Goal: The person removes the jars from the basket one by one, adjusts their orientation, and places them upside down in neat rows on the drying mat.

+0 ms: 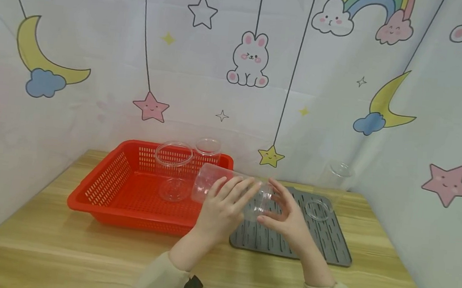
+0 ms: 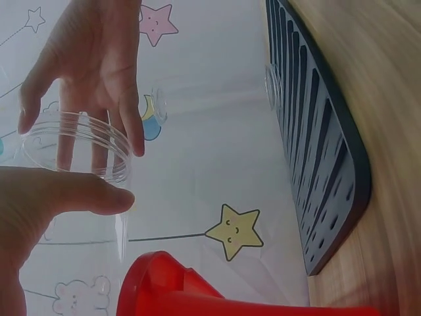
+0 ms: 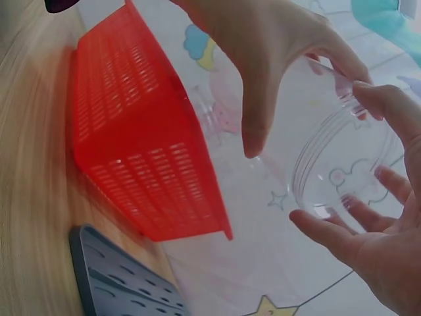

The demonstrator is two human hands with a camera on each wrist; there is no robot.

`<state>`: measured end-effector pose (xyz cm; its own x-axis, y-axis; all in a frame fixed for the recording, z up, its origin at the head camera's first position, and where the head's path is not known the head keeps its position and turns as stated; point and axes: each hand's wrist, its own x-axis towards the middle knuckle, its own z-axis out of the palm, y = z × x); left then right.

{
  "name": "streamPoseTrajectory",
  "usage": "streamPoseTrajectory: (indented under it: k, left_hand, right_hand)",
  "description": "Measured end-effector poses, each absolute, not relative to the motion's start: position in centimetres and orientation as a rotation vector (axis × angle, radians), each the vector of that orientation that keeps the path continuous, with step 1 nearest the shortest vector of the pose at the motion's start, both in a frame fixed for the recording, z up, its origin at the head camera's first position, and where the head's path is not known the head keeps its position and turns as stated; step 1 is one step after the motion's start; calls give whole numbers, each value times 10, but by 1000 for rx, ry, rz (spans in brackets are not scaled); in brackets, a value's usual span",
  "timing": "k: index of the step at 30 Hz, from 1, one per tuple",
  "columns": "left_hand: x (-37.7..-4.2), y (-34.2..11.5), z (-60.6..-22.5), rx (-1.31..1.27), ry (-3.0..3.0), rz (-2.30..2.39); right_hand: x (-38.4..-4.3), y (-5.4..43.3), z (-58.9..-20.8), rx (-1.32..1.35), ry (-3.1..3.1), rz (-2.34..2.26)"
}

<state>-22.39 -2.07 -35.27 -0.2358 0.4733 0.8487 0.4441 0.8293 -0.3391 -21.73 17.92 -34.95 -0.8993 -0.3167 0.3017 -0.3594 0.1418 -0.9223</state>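
Clear jar: lies sideways in the air (image 1: 206, 183), over the basket's right end and the mat's left side, mouth to the right.
Feel: probably light, thin plastic, fairly stiff; the smooth wall may slip, and a hard squeeze could flex it.
Best hold: likely round the middle of the body, with the ridged mouth as a second grip.
Left hand: grips the body (image 1: 227, 204), thumb along the wall.
Right hand: fingers curled round the mouth (image 1: 288, 217).
Red basket: on the desk (image 1: 17, 239), left; its rim (image 1: 140, 222) is close to the jar's base end.
Basket jars: a wide one (image 1: 173, 171) and a narrower one (image 1: 207, 148), both upright.
Grey mat: right (image 1: 253, 239); a standing jar (image 1: 330, 190) takes up its far right part.
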Motion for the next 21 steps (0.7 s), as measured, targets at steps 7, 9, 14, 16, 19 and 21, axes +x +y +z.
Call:
streamPoseTrajectory:
  k: [7,9,14,16,19,21]
  left_hand:
    - [-223,-19,-357,-714,-1905,-15]
    - [-223,-19,-356,-728,-1925,-58]
    - [-223,-24,-352,-719,-1981,-271]
    - [-226,-29,-350,-681,-1994,-436]
    - [-231,-39,-347,-589,-2006,-747]
    - [-233,-46,-346,-508,-2037,-997]
  right_hand:
    - [-219,180,-350,664,-2320,1918]
    - [-219,182,-350,668,-2312,1921]
    - [-219,186,-347,644,-2300,1909]
    - [-219,188,-346,624,-2292,1909]
    - [-219,191,-344,580,-2281,1899]
    - [-219,193,-342,544,-2261,1909]
